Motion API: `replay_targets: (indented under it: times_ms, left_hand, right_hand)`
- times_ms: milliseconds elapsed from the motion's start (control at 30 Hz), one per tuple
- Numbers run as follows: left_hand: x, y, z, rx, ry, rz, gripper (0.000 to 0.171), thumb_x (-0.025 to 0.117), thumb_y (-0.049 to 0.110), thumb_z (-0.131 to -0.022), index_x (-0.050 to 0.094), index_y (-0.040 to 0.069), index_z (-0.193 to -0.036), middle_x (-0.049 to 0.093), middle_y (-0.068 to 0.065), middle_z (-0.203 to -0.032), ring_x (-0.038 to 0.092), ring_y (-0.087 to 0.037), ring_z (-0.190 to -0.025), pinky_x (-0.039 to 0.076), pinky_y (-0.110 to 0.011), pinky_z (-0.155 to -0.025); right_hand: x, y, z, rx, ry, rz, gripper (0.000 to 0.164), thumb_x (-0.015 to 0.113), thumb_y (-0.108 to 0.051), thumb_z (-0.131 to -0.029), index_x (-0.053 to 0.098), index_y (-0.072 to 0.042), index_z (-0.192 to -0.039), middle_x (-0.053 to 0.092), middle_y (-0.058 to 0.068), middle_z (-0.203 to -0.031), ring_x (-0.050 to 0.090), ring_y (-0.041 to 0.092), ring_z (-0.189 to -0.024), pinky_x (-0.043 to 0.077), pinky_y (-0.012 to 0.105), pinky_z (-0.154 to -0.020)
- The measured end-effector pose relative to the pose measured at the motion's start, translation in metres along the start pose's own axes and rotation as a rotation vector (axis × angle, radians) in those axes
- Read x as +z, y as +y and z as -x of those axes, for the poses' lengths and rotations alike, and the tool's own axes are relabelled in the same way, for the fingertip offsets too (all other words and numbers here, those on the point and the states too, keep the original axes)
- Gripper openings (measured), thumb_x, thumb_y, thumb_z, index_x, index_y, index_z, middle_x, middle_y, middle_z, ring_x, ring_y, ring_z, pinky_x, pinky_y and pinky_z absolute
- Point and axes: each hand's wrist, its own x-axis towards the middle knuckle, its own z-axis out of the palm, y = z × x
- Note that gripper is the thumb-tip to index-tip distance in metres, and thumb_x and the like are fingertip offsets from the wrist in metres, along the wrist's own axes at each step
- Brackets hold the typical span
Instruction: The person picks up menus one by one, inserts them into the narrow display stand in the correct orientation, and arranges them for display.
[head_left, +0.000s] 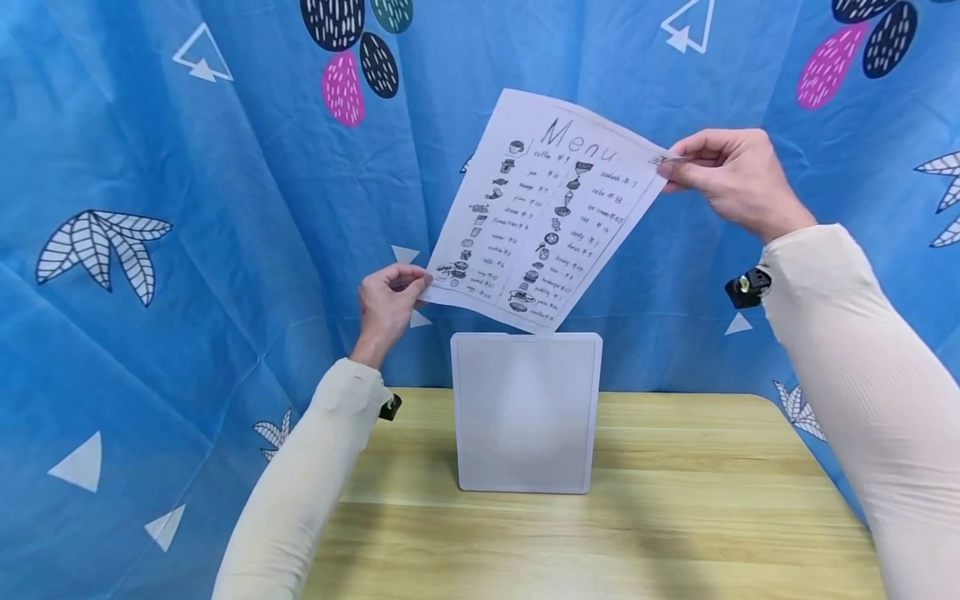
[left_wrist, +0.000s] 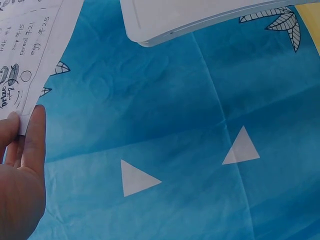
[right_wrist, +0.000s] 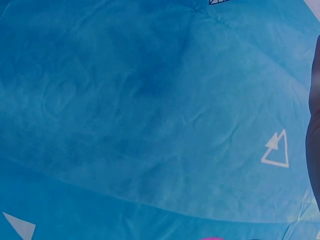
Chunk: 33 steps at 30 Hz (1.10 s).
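Note:
A paper menu (head_left: 525, 217), headed "Menu" with two columns of small drawings and prices, is held up tilted in the air. My left hand (head_left: 388, 304) pinches its lower left corner between thumb and fingers; the left wrist view shows the same grip, with the hand (left_wrist: 22, 170) at the left edge. At the upper right corner my right hand (head_left: 738, 179) pinches the sheet. Just below the paper's bottom edge stands a white-framed upright panel (head_left: 525, 417) on the wooden table. In the right wrist view only a dark sliver of the hand (right_wrist: 314, 125) shows.
The light wooden table (head_left: 675, 483) extends in front and to both sides of the panel. A blue patterned curtain (head_left: 262, 167) hangs close behind and along the left side. Small black cameras (head_left: 746, 287) are strapped at the wrists.

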Motion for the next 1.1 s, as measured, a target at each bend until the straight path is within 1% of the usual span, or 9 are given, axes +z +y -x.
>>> replay_targets:
  times_ms: [233,367,500,600,733,967,1100]
  left_hand:
    - [0.001,-0.007,0.004,0.002,-0.001,-0.030,0.011,0.072,0.008,-0.093,0.075,0.000,-0.099,0.073,-0.014,-0.098,0.071,-0.025,-0.086,0.059,-0.027,-0.073]
    - [0.002,-0.010,0.006,-0.010,-0.007,-0.051,0.011,0.073,0.010,-0.092,0.075,0.001,-0.098,0.074,-0.014,-0.097,0.071,-0.025,-0.086,0.059,-0.030,-0.075]
    - [0.004,-0.011,0.009,-0.030,-0.017,-0.069,0.013,0.074,0.010,-0.092,0.075,0.000,-0.100,0.074,-0.014,-0.098,0.071,-0.026,-0.087,0.059,-0.032,-0.076]
    - [0.005,-0.013,0.011,-0.045,-0.020,-0.071,0.014,0.074,0.011,-0.092,0.075,-0.001,-0.100,0.074,-0.015,-0.098,0.071,-0.026,-0.086,0.059,-0.032,-0.075]
    - [0.008,-0.017,0.014,-0.066,-0.026,-0.075,0.014,0.075,0.013,-0.091,0.075,0.001,-0.098,0.074,-0.014,-0.097,0.071,-0.025,-0.086,0.058,-0.032,-0.074]
    - [0.012,-0.026,0.019,-0.105,-0.054,-0.062,0.013,0.075,0.014,-0.091,0.076,0.004,-0.099,0.074,-0.012,-0.099,0.071,-0.025,-0.088,0.059,-0.037,-0.081]
    - [0.015,-0.028,0.022,-0.108,-0.066,-0.060,0.014,0.076,0.015,-0.091,0.076,0.003,-0.099,0.074,-0.013,-0.098,0.071,-0.025,-0.088,0.059,-0.036,-0.079]
  right_hand:
    - [0.003,0.000,0.002,0.014,0.003,0.031,0.019,0.072,-0.014,-0.093,0.075,-0.002,-0.107,0.073,-0.011,-0.091,0.071,0.004,-0.083,0.051,0.014,-0.084]
    - [0.004,0.000,0.003,0.022,0.004,0.034,0.020,0.073,-0.015,-0.092,0.074,-0.003,-0.109,0.073,-0.011,-0.093,0.070,0.004,-0.085,0.051,0.015,-0.085]
    - [0.006,-0.001,0.004,0.030,0.010,0.019,0.020,0.073,-0.015,-0.092,0.074,-0.003,-0.108,0.073,-0.010,-0.092,0.071,0.004,-0.084,0.051,0.014,-0.083]
    - [0.006,-0.001,0.004,0.041,0.012,-0.003,0.020,0.074,-0.015,-0.091,0.074,-0.004,-0.107,0.073,-0.009,-0.092,0.071,0.004,-0.083,0.051,0.012,-0.080]
    - [0.006,-0.002,0.003,0.046,0.017,-0.026,0.019,0.074,-0.015,-0.091,0.074,-0.004,-0.106,0.074,-0.007,-0.092,0.071,0.005,-0.081,0.051,0.012,-0.080]
    - [0.007,-0.003,0.002,0.033,0.003,-0.040,0.019,0.072,-0.014,-0.092,0.073,-0.003,-0.108,0.073,-0.006,-0.093,0.071,0.006,-0.081,0.051,0.011,-0.079]
    - [0.007,-0.005,0.000,0.029,-0.007,-0.059,0.020,0.071,-0.013,-0.093,0.073,-0.003,-0.110,0.072,-0.004,-0.094,0.071,0.007,-0.081,0.051,0.011,-0.078]
